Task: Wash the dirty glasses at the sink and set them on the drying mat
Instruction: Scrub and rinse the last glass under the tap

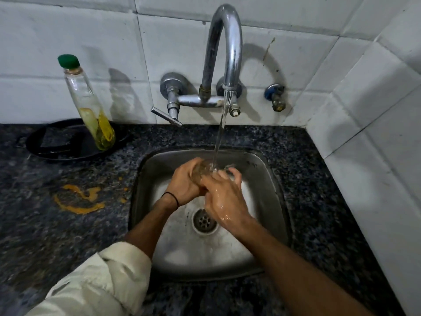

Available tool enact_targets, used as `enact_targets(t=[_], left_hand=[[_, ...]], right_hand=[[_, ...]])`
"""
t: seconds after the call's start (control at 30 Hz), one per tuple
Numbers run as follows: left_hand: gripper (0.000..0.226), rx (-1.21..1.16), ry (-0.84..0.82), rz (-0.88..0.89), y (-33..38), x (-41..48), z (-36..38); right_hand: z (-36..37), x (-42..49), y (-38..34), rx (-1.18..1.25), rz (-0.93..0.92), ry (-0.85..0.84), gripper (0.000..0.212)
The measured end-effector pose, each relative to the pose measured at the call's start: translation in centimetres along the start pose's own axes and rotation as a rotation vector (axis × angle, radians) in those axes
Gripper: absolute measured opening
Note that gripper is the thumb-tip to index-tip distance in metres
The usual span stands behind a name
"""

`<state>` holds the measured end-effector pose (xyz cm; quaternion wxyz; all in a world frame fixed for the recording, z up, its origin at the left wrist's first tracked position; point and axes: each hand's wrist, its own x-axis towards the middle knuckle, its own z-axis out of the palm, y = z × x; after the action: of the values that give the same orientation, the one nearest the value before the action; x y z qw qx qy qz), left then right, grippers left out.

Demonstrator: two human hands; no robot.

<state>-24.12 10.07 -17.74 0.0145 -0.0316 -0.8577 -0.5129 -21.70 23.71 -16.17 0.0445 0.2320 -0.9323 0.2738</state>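
Two-handed, rinsing one glass point(206, 169) above the sink point(262, 224), toward its far side: gripped at its left end by the left hand point(185, 184), clasped at the other by the right hand point(224, 197), kept directly beneath the tap point(225, 42) and its stream point(222, 124), evidently to flush it clean.

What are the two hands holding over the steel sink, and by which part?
A clear drinking glass, under the running water. The left hand wraps round one side of its wall; the right hand curls round the other side.

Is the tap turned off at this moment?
No, a stream of water falls from the tap onto the glass that the left hand and right hand hold over the sink.
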Motion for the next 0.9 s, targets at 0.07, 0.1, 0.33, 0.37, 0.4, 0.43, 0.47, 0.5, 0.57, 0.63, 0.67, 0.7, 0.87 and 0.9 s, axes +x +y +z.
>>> enact_targets(t=[0.07,0.1,0.33,0.37,0.4,0.43,0.47,0.5,0.57,0.63,0.67,0.7,0.87,0.9], left_hand=[[0.024,0.160,-0.099,0.026,-0.2,-0.1,-0.4],[0.028,0.280,-0.130,0.021,0.0,0.0,-0.4],[0.056,1.155,-0.380,0.069,5.0,0.8,-0.3],[0.051,1.249,-0.396,0.095,5.5,1.0,-0.2],[0.046,1.325,-0.413,0.110,6.1,1.1,-0.3],[0.042,1.367,-0.438,0.108,6.4,1.2,-0.4],[0.039,1.372,-0.469,0.082,6.5,1.3,-0.7],[0.038,1.334,-0.490,0.045,6.3,1.2,-1.0],[0.041,1.139,-0.514,-0.049,5.3,0.8,-2.2],[0.050,0.710,-0.547,-0.179,2.9,0.4,-3.1],[0.052,0.416,-0.555,-0.251,1.7,0.0,-3.3],[0.049,0.150,-0.555,-0.300,0.5,-0.4,-3.2],[0.027,-0.580,-0.613,-0.328,-1.6,-1.5,-1.5],[0.024,-0.657,-0.600,-0.314,-1.1,-1.6,-1.1]], right_hand=[[0.1,-0.6,1.8,-0.113,-0.089,-0.031,0.022],[0.2,-0.8,1.6,0.061,0.027,-0.037,0.018],[1.9,3.0,-2.8,1.417,1.261,0.350,0.037],[2.2,3.6,-2.6,1.583,1.309,0.329,0.037],[2.2,3.9,-2.5,1.684,1.329,0.266,0.038],[2.2,4.0,-2.4,1.723,1.337,0.191,0.038],[2.4,4.0,-2.0,1.678,1.339,0.112,0.036],[2.5,4.1,-1.7,1.591,1.343,0.029,0.033],[2.5,4.3,-1.3,1.310,1.333,-0.046,0.028],[2.4,4.3,-0.7,0.912,1.193,-0.028,0.028],[2.0,4.2,-0.4,0.683,1.059,-0.040,0.031],[1.5,4.0,-0.2,0.514,0.907,-0.062,0.034],[-1.6,3.5,0.5,0.537,0.374,-0.306,0.044],[-2.0,3.7,0.4,0.542,0.345,-0.322,0.043]])
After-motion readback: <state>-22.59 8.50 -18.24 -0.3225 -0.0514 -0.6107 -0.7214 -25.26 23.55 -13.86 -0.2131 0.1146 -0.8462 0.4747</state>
